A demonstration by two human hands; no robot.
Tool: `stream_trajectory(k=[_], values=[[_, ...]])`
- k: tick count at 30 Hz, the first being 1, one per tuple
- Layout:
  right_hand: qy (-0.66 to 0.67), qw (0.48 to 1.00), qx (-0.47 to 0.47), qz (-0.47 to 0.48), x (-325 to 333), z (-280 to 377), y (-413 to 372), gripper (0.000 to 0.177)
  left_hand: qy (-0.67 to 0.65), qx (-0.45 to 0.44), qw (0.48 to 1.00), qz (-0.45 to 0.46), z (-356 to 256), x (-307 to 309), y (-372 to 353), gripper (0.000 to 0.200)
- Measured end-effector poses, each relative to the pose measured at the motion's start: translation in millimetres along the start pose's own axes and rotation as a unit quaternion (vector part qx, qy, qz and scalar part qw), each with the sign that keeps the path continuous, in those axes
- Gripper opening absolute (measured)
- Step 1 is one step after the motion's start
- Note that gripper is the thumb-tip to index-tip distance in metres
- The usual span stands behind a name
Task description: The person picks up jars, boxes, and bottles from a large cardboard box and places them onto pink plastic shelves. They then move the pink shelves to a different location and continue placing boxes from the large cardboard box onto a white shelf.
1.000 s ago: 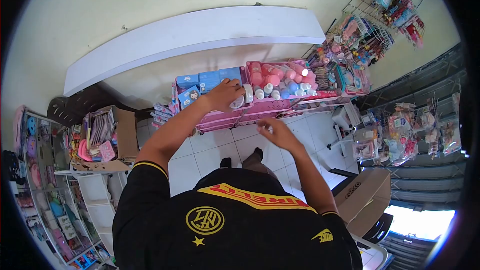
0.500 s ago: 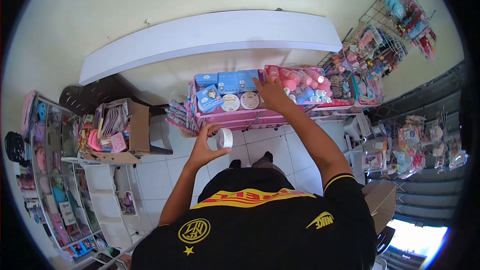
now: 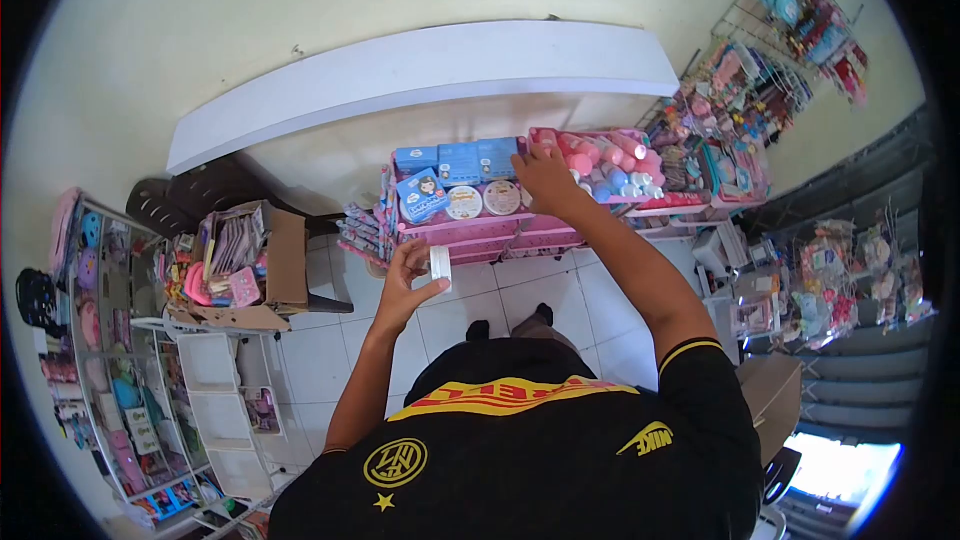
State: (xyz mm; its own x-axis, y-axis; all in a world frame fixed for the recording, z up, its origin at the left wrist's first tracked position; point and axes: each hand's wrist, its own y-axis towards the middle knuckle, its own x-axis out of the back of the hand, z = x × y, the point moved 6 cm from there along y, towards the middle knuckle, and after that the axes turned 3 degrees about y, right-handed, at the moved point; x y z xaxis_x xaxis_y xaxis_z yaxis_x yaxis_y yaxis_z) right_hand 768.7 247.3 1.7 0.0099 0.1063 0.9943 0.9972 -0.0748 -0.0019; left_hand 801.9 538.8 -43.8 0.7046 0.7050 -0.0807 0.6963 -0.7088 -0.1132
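My left hand (image 3: pixel 404 285) grips a round white jar (image 3: pixel 440 268) between thumb and fingers, held edge-on in front of the pink shelf (image 3: pixel 470 231). Up on that shelf, my right hand (image 3: pixel 546 178) reaches in between the blue boxes (image 3: pixel 497 159) and the pink bottles (image 3: pixel 605 150). Its fingertips are partly lost among the goods, so I cannot see whether they hold anything. Two round jars with printed lids (image 3: pixel 502 198) sit at the shelf's front, left of this hand. A blue box with a cartoon girl (image 3: pixel 424 196) leans beside them.
A long white wall shelf (image 3: pixel 420 75) juts out above the goods. On the left stand an open cardboard box (image 3: pixel 288 258) of packaged items and a rack with white trays (image 3: pixel 212 415). Hanging wire racks (image 3: pixel 770 90) fill the right side.
The jar in my left hand has turned from a slanted view of its face to edge-on. My right hand stays by the blue boxes. The view has shifted slightly.
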Motion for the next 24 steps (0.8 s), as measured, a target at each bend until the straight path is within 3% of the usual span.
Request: stream_trajectory(k=[3,7,9,10,12,13,15,16,18,19,21,22,23,24], values=[[0.014,1.0,-0.008,-0.026,26,1,-12,0.067,-0.053,0.014,0.998,0.033,-1,-20,8,0.082],[0.129,0.986,-0.061,-0.081,91,-5,-70,0.075,-0.112,0.058,0.986,0.113,-8,-53,16,0.077],[0.341,0.928,-0.07,-0.131,115,-25,-113,0.082,-0.146,0.077,0.969,0.182,-14,-78,22,0.072],[0.337,0.927,-0.088,-0.137,130,-36,-138,0.082,-0.142,0.08,0.966,0.201,-16,-90,28,0.072],[0.571,0.795,-0.141,-0.145,144,-64,-200,0.083,-0.148,0.06,0.949,0.272,-21,-122,36,0.067],[0.565,0.793,-0.162,-0.16,141,-83,-234,0.083,-0.144,0.063,0.942,0.297,-21,-139,38,0.067],[0.734,0.596,-0.046,-0.323,144,-118,-309,0.08,-0.189,0.091,0.93,0.302,-15,-172,43,0.066],[0.719,0.597,-0.065,-0.35,142,-129,-344,0.08,-0.182,0.095,0.919,0.336,-11,-193,44,0.066],[0.798,0.361,0.012,-0.483,138,-150,-422,0.077,-0.251,0.163,0.879,0.372,5,-235,46,0.063],[0.776,0.364,-0.002,-0.516,131,-156,-456,0.077,-0.238,0.173,0.864,0.409,5,-261,42,0.063],[0.76,0.221,0.034,-0.61,102,-180,-521,0.067,-0.238,0.264,0.836,0.419,8,-315,32,0.061],[0.716,0.135,-0.014,-0.685,69,-203,-585,0.051,-0.204,0.288,0.803,0.48,11,-380,24,0.061],[0.689,0.138,-0.019,-0.711,56,-217,-619,0.051,-0.187,0.303,0.798,0.487,14,-410,19,0.06],[0.66,0.104,-0.081,-0.74,36,-225,-654,0.047,-0.168,0.32,0.796,0.486,19,-436,12,0.061]])
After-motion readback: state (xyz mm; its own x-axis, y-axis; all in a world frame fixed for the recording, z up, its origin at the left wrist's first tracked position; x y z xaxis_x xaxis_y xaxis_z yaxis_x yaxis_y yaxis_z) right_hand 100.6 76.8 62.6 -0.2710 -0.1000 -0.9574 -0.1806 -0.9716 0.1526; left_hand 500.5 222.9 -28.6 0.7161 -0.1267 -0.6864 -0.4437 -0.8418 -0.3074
